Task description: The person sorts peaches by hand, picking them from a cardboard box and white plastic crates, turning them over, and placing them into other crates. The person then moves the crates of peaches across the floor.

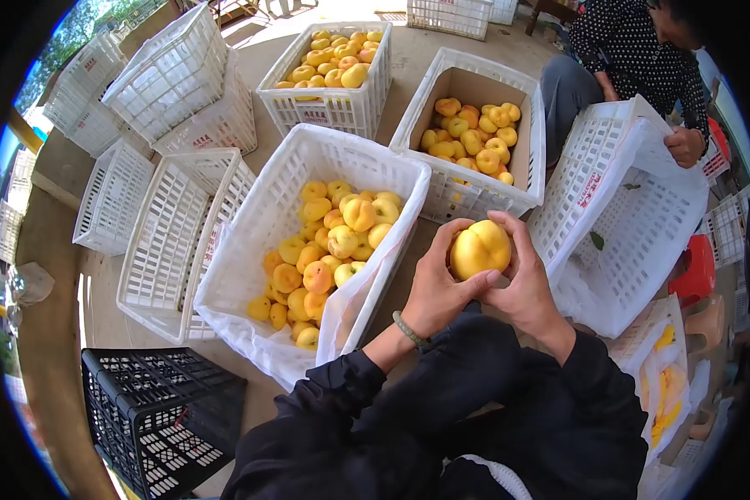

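Both of my hands are wrapped round one yellow peach (480,249) above my lap. My left hand (435,292), with a green beaded band at the wrist, covers the fruit's left side. The right side is held by my right hand (527,287), its fingers curled over the top. Just left of my hands stands a white crate (225,279) lined with thin white film, with many yellow and orange peaches (317,277) inside. Beyond my hands is a cardboard-lined white crate (408,133) with more peaches (475,137).
Another peach-filled crate (329,108) stands at the back. White crates (162,242) stand and stack at the left, above a black crate (158,417). At the right, a co-worker (633,50) holds a tilted, film-lined crate (625,217) near a red stool (693,271).
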### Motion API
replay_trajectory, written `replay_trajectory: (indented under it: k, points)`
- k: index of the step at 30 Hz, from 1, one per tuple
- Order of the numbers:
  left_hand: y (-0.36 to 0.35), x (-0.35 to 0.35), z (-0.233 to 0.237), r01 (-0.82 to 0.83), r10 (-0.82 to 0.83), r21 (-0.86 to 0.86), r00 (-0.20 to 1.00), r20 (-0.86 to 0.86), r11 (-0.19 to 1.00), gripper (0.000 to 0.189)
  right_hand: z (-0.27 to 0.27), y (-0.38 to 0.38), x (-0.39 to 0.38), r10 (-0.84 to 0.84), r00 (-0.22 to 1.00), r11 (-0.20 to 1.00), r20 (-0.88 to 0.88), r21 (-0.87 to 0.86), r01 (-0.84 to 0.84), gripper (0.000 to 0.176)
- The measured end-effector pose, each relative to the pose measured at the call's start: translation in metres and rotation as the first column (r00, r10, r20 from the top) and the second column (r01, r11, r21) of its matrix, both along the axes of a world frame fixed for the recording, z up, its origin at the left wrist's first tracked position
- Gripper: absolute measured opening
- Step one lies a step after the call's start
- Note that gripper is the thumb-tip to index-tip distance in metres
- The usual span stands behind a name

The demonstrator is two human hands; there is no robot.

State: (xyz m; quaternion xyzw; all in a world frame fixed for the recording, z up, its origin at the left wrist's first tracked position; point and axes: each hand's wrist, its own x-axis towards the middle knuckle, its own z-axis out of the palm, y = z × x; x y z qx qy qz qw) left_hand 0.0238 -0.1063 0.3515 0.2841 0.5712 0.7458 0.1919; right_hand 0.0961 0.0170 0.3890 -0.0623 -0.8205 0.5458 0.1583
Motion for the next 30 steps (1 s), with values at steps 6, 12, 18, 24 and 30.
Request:
replay_trajectory:
  k: [6,12,18,24,30]
  points:
    - [-0.013,-0.007,0.011,-0.086,0.081,-0.141,0.996,-0.041,0.986,0.032,0.018,-0.006,0.013,0.106,0.993,0.983,0.056,-0.158,-0.096,0.071]
    - [-0.049,-0.028,0.032,0.245,-0.189,0.028,0.666,0.722,0.969,0.032,0.045,0.011,0.053,0.339,0.876,0.917,0.342,0.089,-0.390,0.052]
    - [-0.052,-0.037,0.051,0.260,-0.205,-0.121,0.915,0.348,0.958,0.056,0.029,0.021,0.081,0.473,0.812,0.817,0.343,0.174,-0.550,0.046]
    - [-0.032,-0.026,0.047,0.271,-0.228,-0.133,0.935,0.273,0.953,0.047,0.031,0.025,0.089,0.370,0.855,0.836,0.363,0.271,-0.477,0.042]
    - [-0.019,-0.027,0.043,0.290,-0.242,-0.169,0.936,0.256,0.942,0.036,0.031,0.024,0.101,0.241,0.896,0.826,0.374,0.405,-0.392,0.036]
